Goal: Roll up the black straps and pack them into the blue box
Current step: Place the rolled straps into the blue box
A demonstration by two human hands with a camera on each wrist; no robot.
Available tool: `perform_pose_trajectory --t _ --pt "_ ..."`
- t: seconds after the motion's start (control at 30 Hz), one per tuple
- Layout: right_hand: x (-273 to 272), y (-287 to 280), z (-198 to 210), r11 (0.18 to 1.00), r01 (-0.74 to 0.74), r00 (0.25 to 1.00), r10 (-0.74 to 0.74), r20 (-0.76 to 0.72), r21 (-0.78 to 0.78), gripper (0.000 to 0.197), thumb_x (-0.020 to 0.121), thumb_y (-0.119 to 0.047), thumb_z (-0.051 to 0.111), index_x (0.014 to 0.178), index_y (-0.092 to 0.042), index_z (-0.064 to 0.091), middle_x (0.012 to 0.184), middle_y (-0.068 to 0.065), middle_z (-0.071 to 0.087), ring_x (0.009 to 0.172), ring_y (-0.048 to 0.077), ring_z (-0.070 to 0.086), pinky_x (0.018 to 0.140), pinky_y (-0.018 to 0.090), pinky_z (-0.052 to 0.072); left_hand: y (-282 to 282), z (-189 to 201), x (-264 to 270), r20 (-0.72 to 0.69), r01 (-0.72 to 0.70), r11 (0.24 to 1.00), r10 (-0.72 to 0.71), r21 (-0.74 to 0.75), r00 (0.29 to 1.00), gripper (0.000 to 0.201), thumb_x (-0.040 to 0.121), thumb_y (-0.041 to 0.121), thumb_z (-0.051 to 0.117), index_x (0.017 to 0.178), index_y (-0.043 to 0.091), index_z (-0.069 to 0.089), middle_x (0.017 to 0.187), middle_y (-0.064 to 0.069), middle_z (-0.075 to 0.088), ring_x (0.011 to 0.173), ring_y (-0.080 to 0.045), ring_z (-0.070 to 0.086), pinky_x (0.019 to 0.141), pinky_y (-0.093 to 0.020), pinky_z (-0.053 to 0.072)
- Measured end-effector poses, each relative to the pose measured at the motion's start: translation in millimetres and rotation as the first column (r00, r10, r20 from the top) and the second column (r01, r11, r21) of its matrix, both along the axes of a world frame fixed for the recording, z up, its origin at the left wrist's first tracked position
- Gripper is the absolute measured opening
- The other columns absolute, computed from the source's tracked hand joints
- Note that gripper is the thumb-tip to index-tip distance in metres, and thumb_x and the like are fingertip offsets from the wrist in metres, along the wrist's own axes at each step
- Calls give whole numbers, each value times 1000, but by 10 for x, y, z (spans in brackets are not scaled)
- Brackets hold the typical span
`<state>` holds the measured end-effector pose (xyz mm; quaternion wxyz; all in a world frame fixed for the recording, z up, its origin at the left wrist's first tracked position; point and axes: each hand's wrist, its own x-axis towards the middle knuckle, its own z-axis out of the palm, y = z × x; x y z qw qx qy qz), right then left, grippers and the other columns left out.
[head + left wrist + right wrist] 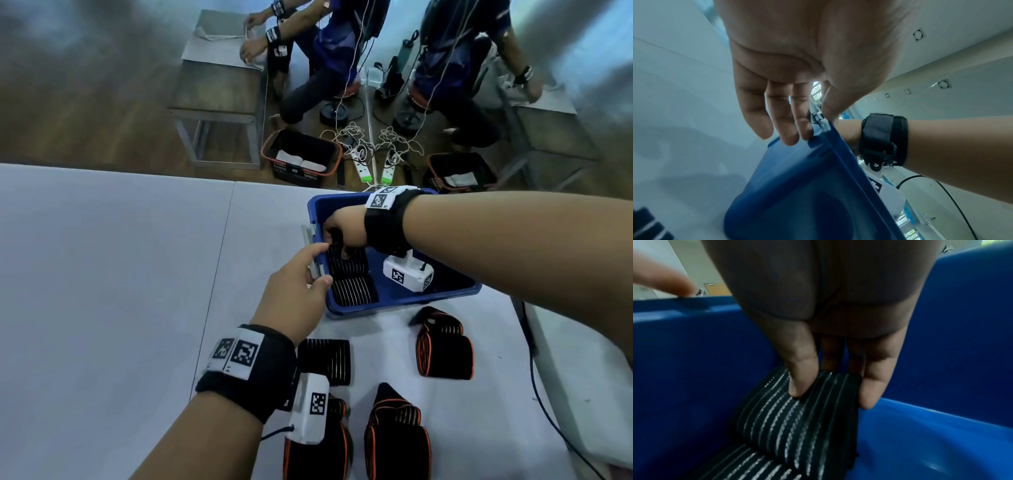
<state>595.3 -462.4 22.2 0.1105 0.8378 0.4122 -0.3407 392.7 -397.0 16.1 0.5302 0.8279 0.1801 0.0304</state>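
Observation:
The blue box (404, 306) stands on the white table, right of centre. My right hand (339, 233) reaches into its left end and pinches a rolled black strap (346, 262) with thin white stripes. In the right wrist view the thumb and fingers of that hand (830, 395) press into the top of this roll (797, 418), which stands against the box wall (694, 353). A second striped roll (354, 291) lies in front of it in the box. My left hand (320, 263) holds the box's left rim, thumb on top and fingers on the outer wall (807, 186).
A folded striped strap (325, 361) and three orange-edged black straps (445, 349) (397, 435) (318, 455) lie on the table in front of the box. A dark cable (541, 394) runs along the table's right edge. Beyond the far edge are baskets, power strips and seated people.

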Motion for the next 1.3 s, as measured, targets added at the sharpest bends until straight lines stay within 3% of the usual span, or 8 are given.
perform_pose_trajectory --t 0.13,0.43,0.57,0.8,0.9,1.03,1.17,1.3 --pt "-3 70 -21 998 -35 998 37 46 -48 41 82 -16 77 120 -13 61 110 6 66 88 20 54 73 29 41 -4 -2 -7 -2 -9 1000 9 -16 1000 46 97 19 61 136 42 53 72 3 50 79 -23 65 81 -39 55" --pt "-70 120 -57 993 -35 994 47 103 -114 35 85 -25 74 117 -14 65 92 0 61 82 22 57 74 32 46 2 1 4 4 -8 1000 8 -22 1000 46 97 19 60 136 41 53 73 1 51 79 -25 66 82 -39 56" --pt "-61 96 -9 991 -46 991 61 115 -126 37 84 -30 75 116 -13 66 102 6 70 84 24 61 77 35 51 -2 -5 -2 9 -17 999 17 -29 1000 46 97 19 61 136 40 53 74 2 52 80 -25 66 82 -38 56" --pt "-126 -265 646 982 70 988 -93 122 178 39 81 -31 79 115 -19 65 105 -2 66 89 17 59 77 28 45 -2 16 11 14 -3 1000 4 -30 1000 45 96 18 62 137 36 54 71 2 51 79 -26 66 82 -40 56" --pt "-309 -610 975 899 214 976 -216 -38 382 32 80 -26 80 109 -21 66 97 -6 70 88 13 66 84 30 53 7 16 12 17 2 1000 -2 -30 1000 45 96 19 62 137 36 54 72 1 53 79 -26 67 82 -40 56" --pt "-873 -1097 1263 773 386 918 -271 -288 503 25 78 -21 82 98 -24 67 90 -8 72 80 8 69 77 20 54 20 6 19 7 9 1000 -9 -20 1000 44 96 20 62 136 36 54 74 -4 56 79 -27 68 83 -42 55" --pt "-1440 -1287 1090 901 285 914 -152 -375 328 23 84 -35 75 103 -37 63 97 -18 67 89 -1 64 78 17 53 21 40 32 -4 33 999 -33 -9 999 44 96 21 60 137 34 52 83 -17 63 80 -29 68 84 -45 55" --pt "-1648 -1181 473 969 105 976 -57 -211 225 36 89 -37 67 123 -30 56 117 -10 60 104 9 59 88 26 49 27 53 51 -30 43 999 -44 -3 999 44 96 21 60 137 34 52 85 -21 63 80 -32 68 80 -49 57"
